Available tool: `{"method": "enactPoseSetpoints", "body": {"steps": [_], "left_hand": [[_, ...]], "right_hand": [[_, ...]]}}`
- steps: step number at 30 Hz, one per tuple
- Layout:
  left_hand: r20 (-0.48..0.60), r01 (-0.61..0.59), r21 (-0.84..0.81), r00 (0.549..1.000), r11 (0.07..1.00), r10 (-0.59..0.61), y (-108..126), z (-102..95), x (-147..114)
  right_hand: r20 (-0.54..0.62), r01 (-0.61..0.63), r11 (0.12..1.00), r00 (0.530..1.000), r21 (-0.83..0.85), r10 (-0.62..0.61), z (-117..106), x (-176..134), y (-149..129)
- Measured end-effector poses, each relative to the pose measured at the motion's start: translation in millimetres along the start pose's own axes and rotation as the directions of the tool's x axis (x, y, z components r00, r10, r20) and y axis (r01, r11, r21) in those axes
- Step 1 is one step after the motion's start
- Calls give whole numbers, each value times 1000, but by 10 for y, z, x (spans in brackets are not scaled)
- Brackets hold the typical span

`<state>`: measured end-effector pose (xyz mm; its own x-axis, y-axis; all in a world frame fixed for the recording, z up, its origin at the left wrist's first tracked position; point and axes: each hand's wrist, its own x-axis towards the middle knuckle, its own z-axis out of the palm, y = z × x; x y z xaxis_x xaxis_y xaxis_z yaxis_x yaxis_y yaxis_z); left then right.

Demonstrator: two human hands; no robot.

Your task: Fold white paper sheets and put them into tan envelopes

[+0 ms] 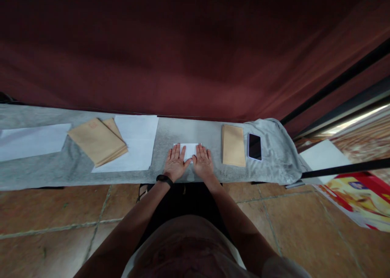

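A small white piece of paper point(189, 150), apparently folded, lies on the grey cloth in front of me. My left hand point(175, 162) presses flat on its left side, fingers stretched out and thumb pointing inward. On the right side rests my right hand point(203, 160), also flat with its fingers extended. Both thumbs come close together near the paper's lower edge. The palms hide the paper's left and right parts. To the right of my hands lies a stack of brown envelopes point(234, 145).
More brown envelopes point(96, 142) overlap large white sheets point(140, 142) on the left. Another white sheet point(33, 142) lies farther left. A phone point(254, 147) is right of the envelope stack. A dark red curtain point(189, 67) hangs behind; a colourful box point(359, 197) stands at right.
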<state>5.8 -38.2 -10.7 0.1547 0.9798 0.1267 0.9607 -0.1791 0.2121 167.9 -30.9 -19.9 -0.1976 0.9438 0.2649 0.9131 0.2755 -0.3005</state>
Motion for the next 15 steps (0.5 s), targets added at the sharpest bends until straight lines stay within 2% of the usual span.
{"method": "enactPoseSetpoints", "body": {"steps": [15], "left_hand": [[-84,11,-41,996,999,-14,-51,18,-206]], "right_hand": [[-20,-4,1000,1000,-10,4,-12,-15,-10]]}}
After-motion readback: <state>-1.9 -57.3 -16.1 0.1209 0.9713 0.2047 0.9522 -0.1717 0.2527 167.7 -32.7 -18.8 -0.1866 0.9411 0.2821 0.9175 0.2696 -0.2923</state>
